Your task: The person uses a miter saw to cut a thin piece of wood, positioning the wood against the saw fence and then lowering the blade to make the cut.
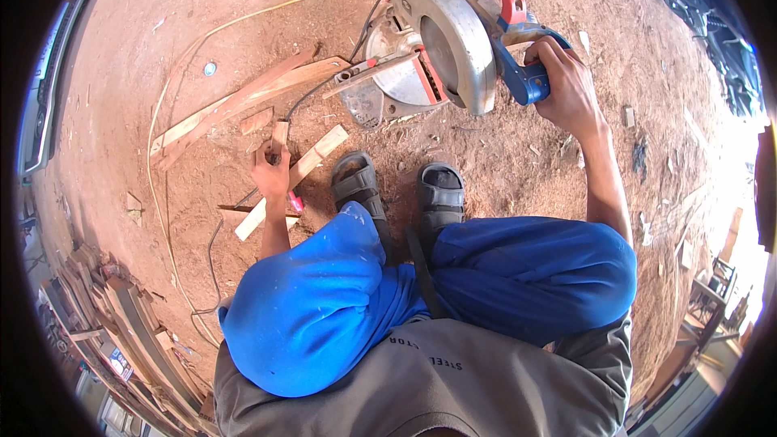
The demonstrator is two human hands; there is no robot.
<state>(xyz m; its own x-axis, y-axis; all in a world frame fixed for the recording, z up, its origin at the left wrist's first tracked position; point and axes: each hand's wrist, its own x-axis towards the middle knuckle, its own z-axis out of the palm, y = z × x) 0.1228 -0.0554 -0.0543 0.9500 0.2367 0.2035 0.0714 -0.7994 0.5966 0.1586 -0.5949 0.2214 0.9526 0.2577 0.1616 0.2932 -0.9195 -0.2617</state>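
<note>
My right hand is wrapped round the blue handle of a miter saw, which stands on the ground ahead of my feet. The saw's grey blade guard covers the blade. To the left, my left hand pinches a short wooden block between thumb and fingers, low over the ground. Beside that hand a pale wooden strip lies slantwise, its near end by my left knee. A pink object, its kind unclear, lies next to my left wrist.
Longer wooden strips lie left of the saw, with a small offcut near them. A yellow cord and a dark cable run over the sawdust-strewn ground. Stacked boards stand at the lower left. My sandalled feet are close to the saw.
</note>
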